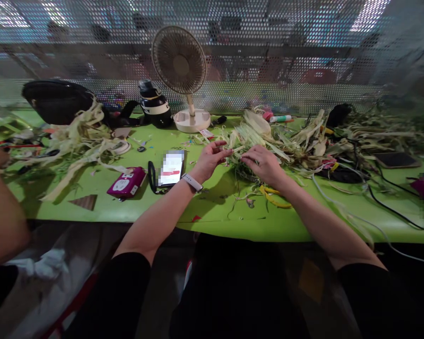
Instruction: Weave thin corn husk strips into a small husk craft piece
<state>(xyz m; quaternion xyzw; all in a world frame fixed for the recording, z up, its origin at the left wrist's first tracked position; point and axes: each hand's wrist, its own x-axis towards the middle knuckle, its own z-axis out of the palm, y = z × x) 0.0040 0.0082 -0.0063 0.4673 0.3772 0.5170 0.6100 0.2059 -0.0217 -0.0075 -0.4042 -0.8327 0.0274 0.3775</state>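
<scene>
My left hand (209, 161), with a pale watch band (192, 182) on its wrist, has its fingers pinched at a thin, pale strip of corn husk (238, 149). Facing it, my right hand (263, 165) is closed with bent fingertips close to the strip's other end; what it grips, if anything, is too small to make out. Just below and behind both hands lies a heap of green and pale shredded husk (249, 136). Yellow-handled scissors (277, 200) rest under my right wrist, their blades hidden.
A phone (171, 168) and a magenta box (127, 183) lie to the left. Behind stand a fan (192, 121) and a black bottle (155, 106), near a black bag (58, 101). More husks (311, 141) and cables (392, 207) spread rightward. Another person's arm (3, 212) is at far left.
</scene>
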